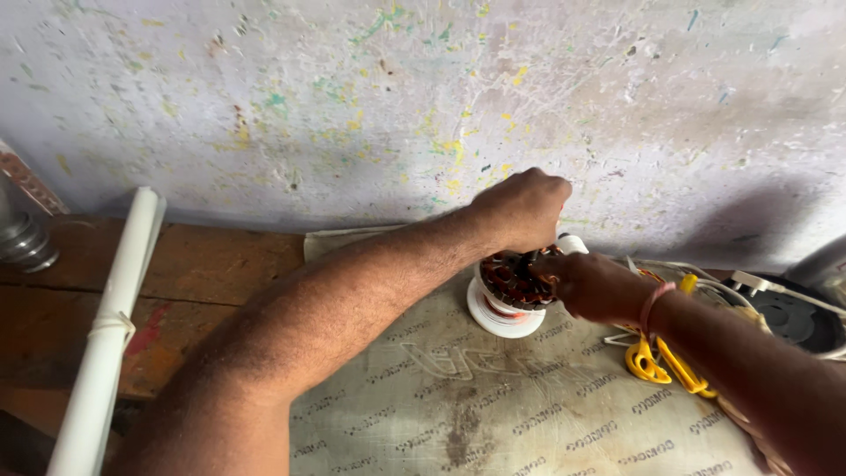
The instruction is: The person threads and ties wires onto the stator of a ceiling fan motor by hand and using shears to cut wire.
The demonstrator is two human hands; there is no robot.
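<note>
Left hand (522,210) fisted atop copper-wound motor stator (509,284) near bench (211,264) back edge; right hand (592,284) pinching its rim, yellow wires (656,360) just beside.

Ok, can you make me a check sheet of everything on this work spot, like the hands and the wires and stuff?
Surface: wooden bench partly covered by a worn printed sheet.
Job's things: round motor part with copper windings on a white base, standing on the sheet.
Clutter: white pipe lying along the left side; grey ribbed metal piece at the far left.
Grippers: left hand fisted on top of the windings; right hand pressed against their side, pink band on its wrist.
Cables: yellow cable and white wires on the right.
Surroundings: paint-spattered wall; dark round object at right.
</note>
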